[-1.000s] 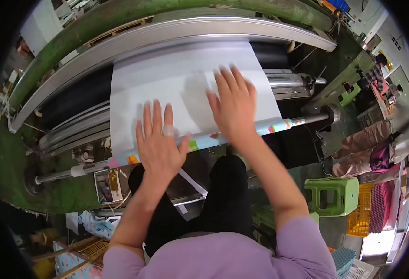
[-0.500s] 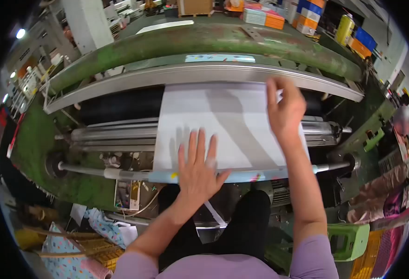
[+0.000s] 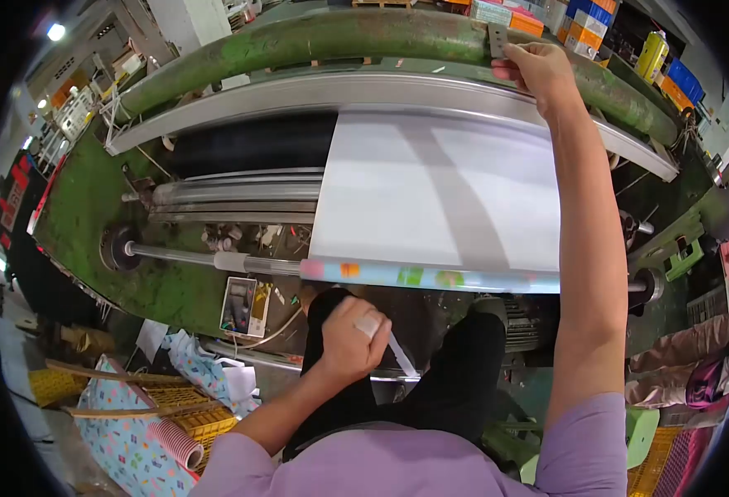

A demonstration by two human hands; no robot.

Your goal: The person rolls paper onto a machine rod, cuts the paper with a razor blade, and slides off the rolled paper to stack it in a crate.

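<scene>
My right hand reaches over the machine to the green roller. Its fingers pinch a small flat metal plate with holes at the roller's surface. My left hand is closed in a fist above my thigh, in front of the machine; a pale wrap shows on one finger. White sheet material comes down from under the long metal bar to a patterned light-blue roll on the front shaft. My right forearm covers the right side of the sheet.
Steel rollers and a dark roller lie left of the sheet. A tray of small items sits below the shaft. Yellow baskets with patterned material stand at lower left. A yellow spray can stands at upper right.
My right hand has moved up from the sheet to the metal plate on the green roller. My left hand has left the sheet, dropped lower and closed. The patterned roll has turned.
</scene>
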